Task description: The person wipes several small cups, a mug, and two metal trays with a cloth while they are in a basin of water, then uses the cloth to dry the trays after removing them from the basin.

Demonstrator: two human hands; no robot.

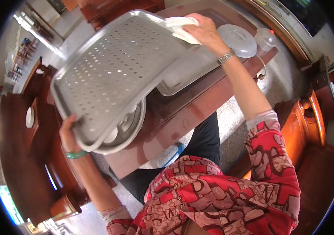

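A perforated metal tray [120, 67] is held up at a tilt above a dark red table. My left hand [68, 133], a green bracelet at its wrist, grips the tray's near left corner. At the far right corner, my right hand [203, 29] holds a white cloth [183, 28] against the rim. Under the raised tray, a round metal basin [140, 123] with pale items inside partly shows; the rest is hidden. Another metal tray [181, 73] lies on the table below my right hand, partly covered by the perforated one.
A translucent round lid [239, 39] and a clear plastic container [265, 39] with a red spot stand at the table's far right. The table's near edge [170, 135] runs before my legs. Wooden furniture [29, 161] is at left, a wooden chair [305, 123] at right.
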